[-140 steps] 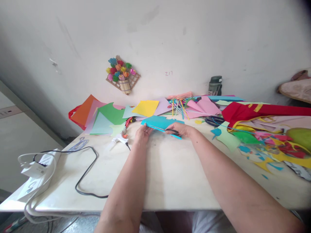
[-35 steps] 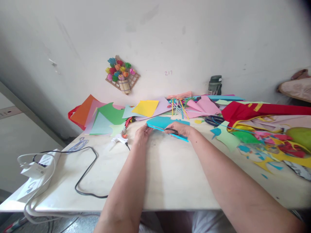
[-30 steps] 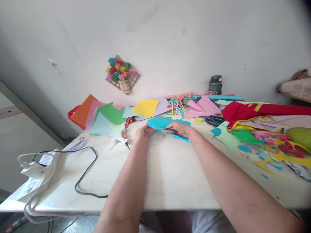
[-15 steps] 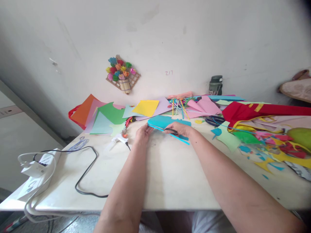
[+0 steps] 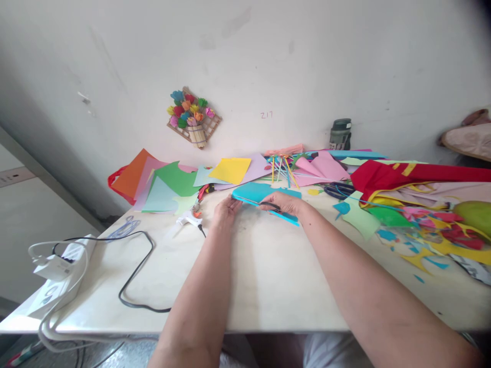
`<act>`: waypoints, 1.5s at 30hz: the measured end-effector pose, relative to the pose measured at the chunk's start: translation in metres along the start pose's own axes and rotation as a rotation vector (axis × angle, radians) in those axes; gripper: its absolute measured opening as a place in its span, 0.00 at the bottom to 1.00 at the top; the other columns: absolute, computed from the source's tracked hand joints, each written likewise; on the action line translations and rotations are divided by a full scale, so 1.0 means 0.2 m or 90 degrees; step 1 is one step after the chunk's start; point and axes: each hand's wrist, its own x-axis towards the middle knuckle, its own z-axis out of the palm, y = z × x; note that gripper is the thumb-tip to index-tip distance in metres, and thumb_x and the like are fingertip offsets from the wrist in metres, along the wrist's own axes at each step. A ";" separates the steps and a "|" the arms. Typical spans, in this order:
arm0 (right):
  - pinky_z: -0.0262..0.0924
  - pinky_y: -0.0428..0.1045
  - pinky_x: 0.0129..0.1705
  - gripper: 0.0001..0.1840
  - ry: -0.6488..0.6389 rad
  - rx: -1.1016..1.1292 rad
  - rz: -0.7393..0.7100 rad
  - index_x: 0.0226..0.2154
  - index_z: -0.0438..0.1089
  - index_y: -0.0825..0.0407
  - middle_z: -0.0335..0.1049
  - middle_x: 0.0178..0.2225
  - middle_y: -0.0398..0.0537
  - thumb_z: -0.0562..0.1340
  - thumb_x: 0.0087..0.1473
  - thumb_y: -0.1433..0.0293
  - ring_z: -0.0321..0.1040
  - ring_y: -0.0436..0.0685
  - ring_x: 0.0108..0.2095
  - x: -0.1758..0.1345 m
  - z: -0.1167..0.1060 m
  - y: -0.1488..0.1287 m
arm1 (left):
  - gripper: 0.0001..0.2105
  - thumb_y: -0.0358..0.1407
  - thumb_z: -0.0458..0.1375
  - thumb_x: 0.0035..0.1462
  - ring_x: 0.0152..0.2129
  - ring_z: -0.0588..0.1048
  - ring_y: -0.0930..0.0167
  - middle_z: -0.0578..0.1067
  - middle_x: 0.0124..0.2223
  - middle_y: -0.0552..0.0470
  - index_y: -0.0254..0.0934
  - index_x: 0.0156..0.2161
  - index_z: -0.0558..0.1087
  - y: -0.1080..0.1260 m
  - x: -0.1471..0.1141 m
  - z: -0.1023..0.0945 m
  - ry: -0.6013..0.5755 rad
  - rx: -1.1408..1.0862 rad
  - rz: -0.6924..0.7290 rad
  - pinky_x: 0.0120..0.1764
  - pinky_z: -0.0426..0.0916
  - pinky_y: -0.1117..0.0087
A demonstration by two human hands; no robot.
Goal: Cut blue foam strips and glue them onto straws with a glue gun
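Note:
A sheet of blue paper (image 5: 255,191) is held just above the white table, its left end pinched in my left hand (image 5: 227,207). My right hand (image 5: 283,203) is closed round the dark handles of a pair of scissors (image 5: 270,206). The blades lie along the near edge of the sheet, pointing left toward my left hand. A narrow blue strip (image 5: 287,219) hangs off below the scissors on the near side. My fingers hide part of the handles and of the sheet.
A white glue gun (image 5: 188,221) lies left of my left hand, its black cord (image 5: 149,245) running to a power strip (image 5: 63,276). Coloured sheets (image 5: 169,179) line the back. Paper scraps (image 5: 418,240) and a red cloth (image 5: 391,179) cover the right side. A bottle (image 5: 340,135) stands behind.
The blue strip under the scissors has shifted slightly upward. Both hands stay in nearly the same place, still on the paper and scissors.

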 end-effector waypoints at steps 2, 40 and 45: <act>0.38 0.43 0.18 0.21 0.000 0.015 -0.003 0.21 0.65 0.55 0.50 0.13 0.35 0.62 0.33 0.53 0.43 0.43 0.15 0.01 0.00 0.01 | 0.04 0.24 0.52 0.47 0.30 0.74 0.68 0.74 0.29 0.45 0.31 0.30 0.68 0.00 0.00 0.00 -0.008 -0.010 -0.011 0.39 0.69 0.64; 0.41 0.42 0.15 0.18 -0.033 0.063 -0.003 0.23 0.64 0.55 0.57 0.14 0.36 0.61 0.37 0.56 0.49 0.43 0.13 0.02 0.01 0.02 | 0.03 0.24 0.58 0.42 0.31 0.74 0.66 0.74 0.28 0.45 0.30 0.23 0.68 -0.01 -0.02 -0.06 -0.170 0.071 -0.024 0.40 0.68 0.63; 0.39 0.42 0.15 0.18 -0.024 0.072 0.001 0.26 0.66 0.55 0.57 0.14 0.36 0.60 0.38 0.57 0.48 0.43 0.13 0.03 0.01 0.02 | 0.04 0.24 0.59 0.42 0.32 0.74 0.65 0.74 0.28 0.46 0.30 0.22 0.68 -0.01 -0.01 -0.06 -0.179 0.074 -0.014 0.41 0.67 0.62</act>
